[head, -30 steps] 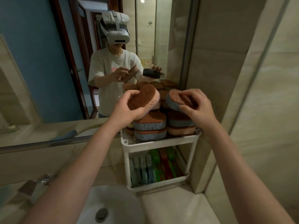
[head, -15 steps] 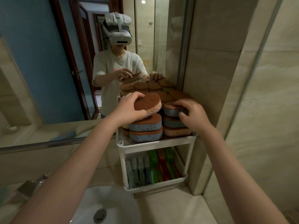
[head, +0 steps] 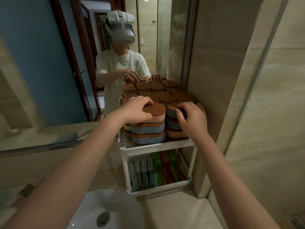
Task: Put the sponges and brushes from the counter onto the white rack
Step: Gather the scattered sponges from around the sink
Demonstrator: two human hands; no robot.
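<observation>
Head view: placing step, both hands at the top tier of the rack (head: 156, 147). Left hand (head: 137, 108) grasps a pink sponge (head: 156, 113), fingers curled over its brown top, thumb on the near side; the sponge sits on the left front stack, over two blue ones. Right hand (head: 192, 119) grasps a blue sponge (head: 171, 113), fingers curled over its top, on the right front stack beside the wall. Both sponges look seated, or nearly so.

Next move, my guess: let go of both and lift straight up, so the tall stacks don't tip. Then check the counter (head: 173, 212) for leftovers; the part in view shows none, so the task looks nearly done.

Containers: the top tier is packed with sponges, several stacks, brown sides up, more behind the front two; the mirror (head: 41, 63) doubles them, so an exact count is unclear. The lower tier holds brushes (head: 142, 172): grey-blue ones at left, bristles up, green and red ones at right, lying lengthwise. The sink (head: 102, 207) is below left, with only the drain visible.
</observation>
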